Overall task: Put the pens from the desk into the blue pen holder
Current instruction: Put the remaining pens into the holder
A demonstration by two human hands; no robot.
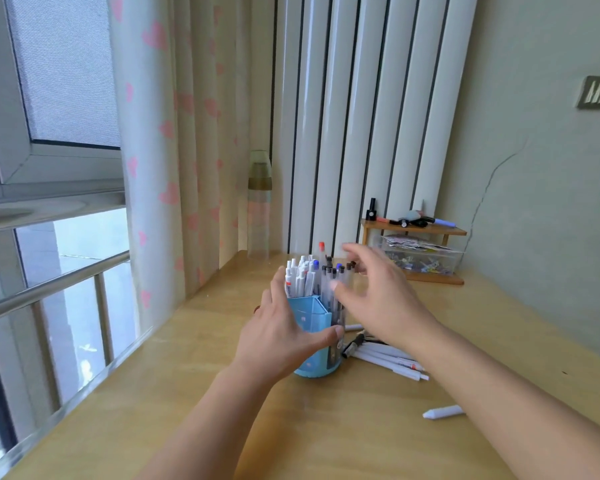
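The blue pen holder (310, 318) stands upright in the middle of the wooden desk (361, 427), packed with several white and clear pens (303, 277). My left hand (278, 332) wraps around its left side, thumb across the front. My right hand (378, 294) hovers blurred just right of the pen tops, fingers spread, holding nothing. Several white pens and a dark one lie in a loose pile (383, 358) on the desk right of the holder, partly under my right forearm. One white pen (442, 411) lies alone nearer to me.
A small wooden shelf (413, 232) with cosmetics and a clear box of clips (421, 259) stands at the back right against the wall. A tall clear bottle (258, 202) stands at the back by the heart-print curtain (160, 168). A window with a railing runs along the left.
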